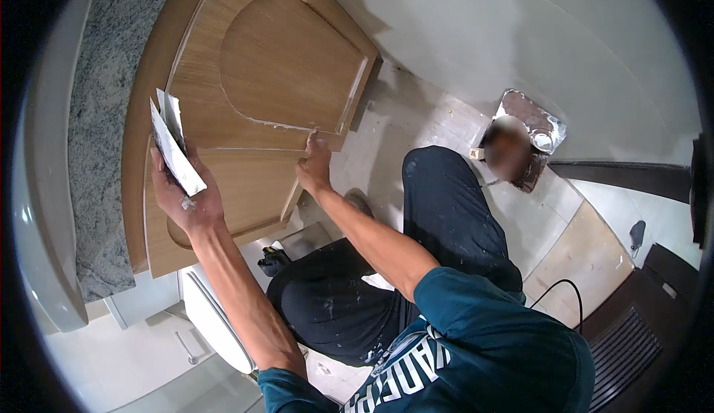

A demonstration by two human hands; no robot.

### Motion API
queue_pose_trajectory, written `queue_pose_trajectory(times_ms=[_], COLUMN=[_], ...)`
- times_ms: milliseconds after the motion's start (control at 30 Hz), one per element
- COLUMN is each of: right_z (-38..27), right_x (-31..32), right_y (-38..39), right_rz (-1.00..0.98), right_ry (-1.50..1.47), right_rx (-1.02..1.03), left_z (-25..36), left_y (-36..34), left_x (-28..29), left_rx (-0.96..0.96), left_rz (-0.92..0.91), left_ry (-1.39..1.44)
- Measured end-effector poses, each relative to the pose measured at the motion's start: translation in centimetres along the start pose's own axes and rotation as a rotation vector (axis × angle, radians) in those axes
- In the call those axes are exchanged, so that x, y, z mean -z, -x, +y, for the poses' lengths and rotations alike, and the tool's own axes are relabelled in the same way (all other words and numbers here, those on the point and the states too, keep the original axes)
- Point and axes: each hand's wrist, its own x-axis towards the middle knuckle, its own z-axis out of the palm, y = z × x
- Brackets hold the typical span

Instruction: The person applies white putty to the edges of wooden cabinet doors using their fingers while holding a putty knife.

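My left hand point(195, 201) holds a folded white sheet point(177, 154), its fingers wrapped round the lower part and the folded edges standing up and apart. A white smear shows on the palm below the sheet. My right hand point(315, 164) reaches to a wooden cabinet door point(297, 56), its index finger stretched out and touching the lower corner of the arched panel. Nothing shows in that hand. A rough line of white paste point(275, 123) runs along the panel's groove and ends near this fingertip. A second wooden door point(216, 182) adjoins the first.
A grey speckled stone top point(111, 115) borders the cabinet on the left. On the pale floor lies a silver and brown sheet point(547, 126), partly blurred, with a small box point(477, 153) beside it. A black cable point(569, 283) curves near my right side; a white round-edged object point(212, 316) stands left.
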Motion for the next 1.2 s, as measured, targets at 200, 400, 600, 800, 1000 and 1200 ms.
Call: queue_pose_trajectory(times_ms=[200, 400, 600, 800, 1000, 1200], right_z=[-2.5, -6.1, -10.9, -13.7, -16.8, -18.1], right_x=[0.3, 1.0, 2.5, 2.2, 2.6, 4.4], right_y=[0.6, 1.0, 1.5, 1.3, 1.2, 0.1], right_rz=[0.018, 0.029, -0.121, -0.020, -0.142, -0.161], right_ry=[-0.032, -0.074, -0.133, -0.160, -0.382, -0.695], right_rx=[0.061, 0.135, 0.061, 0.063, -0.021, 0.090], left_z=[-0.1, -0.4, 0.1, -0.4, -0.4, -0.7], left_y=[-0.1, -0.6, -2.7, -2.5, -2.9, -2.6], left_x=[0.3, 1.1, 5.4, 4.6, 5.0, 4.5], left_rx=[-0.003, 0.010, 0.062, 0.074, 0.011, -0.008], left_rz=[-0.001, -0.070, -0.285, -0.306, -0.224, -0.187], left_ry=[-0.002, 0.001, 0.018, 0.047, -0.039, -0.132])
